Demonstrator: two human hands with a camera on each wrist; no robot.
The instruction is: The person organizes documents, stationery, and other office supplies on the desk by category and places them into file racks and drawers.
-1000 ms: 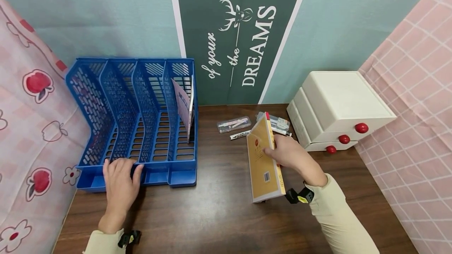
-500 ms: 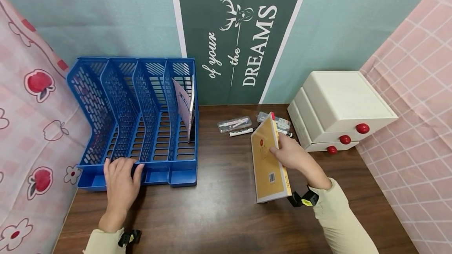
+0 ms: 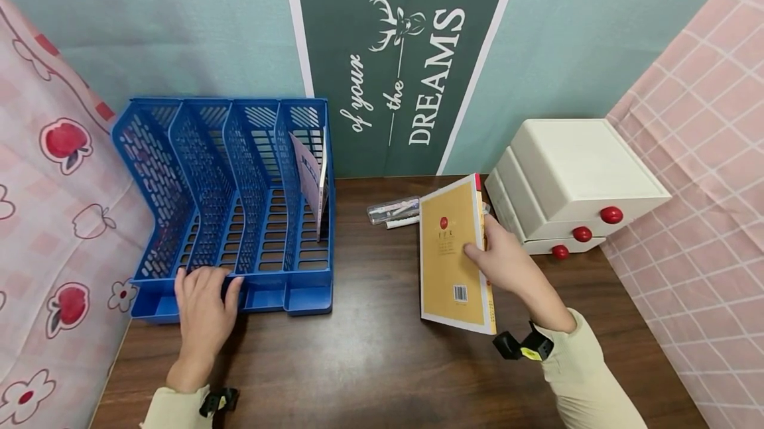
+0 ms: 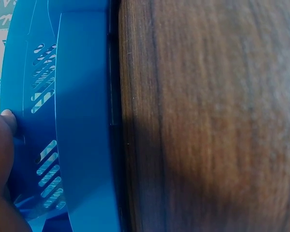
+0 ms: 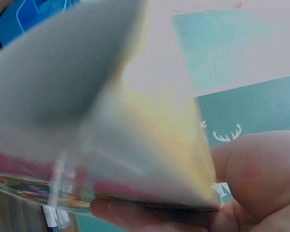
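My right hand (image 3: 506, 258) holds a yellow book (image 3: 456, 263) with a white border by its right-hand spine edge. Its thumb lies on the back cover, which faces up at a tilt; the other fingers are behind the book. The right wrist view shows the blurred book (image 5: 159, 145) close up, pinched between thumb and fingers. My left hand (image 3: 205, 306) grips the front rim of a blue file rack (image 3: 307, 276), fingers over the edge. In the left wrist view, the thumb (image 4: 8, 121) touches the rack (image 4: 82, 121); the other fingers are out of sight.
A thin pink booklet (image 3: 310, 180) leans in the rack's rightmost slot. Behind the yellow book lie a clear pencil case (image 3: 382, 210) and a white marker (image 3: 401, 222), partly covered. A white drawer box (image 3: 587, 177) with red knobs stands at right. A printed cloth (image 3: 370, 84) hangs behind.
The yellow book has turned so more of its back cover faces up, and now hides more of the things behind it. My right hand has shifted slightly right; my left has stayed put.
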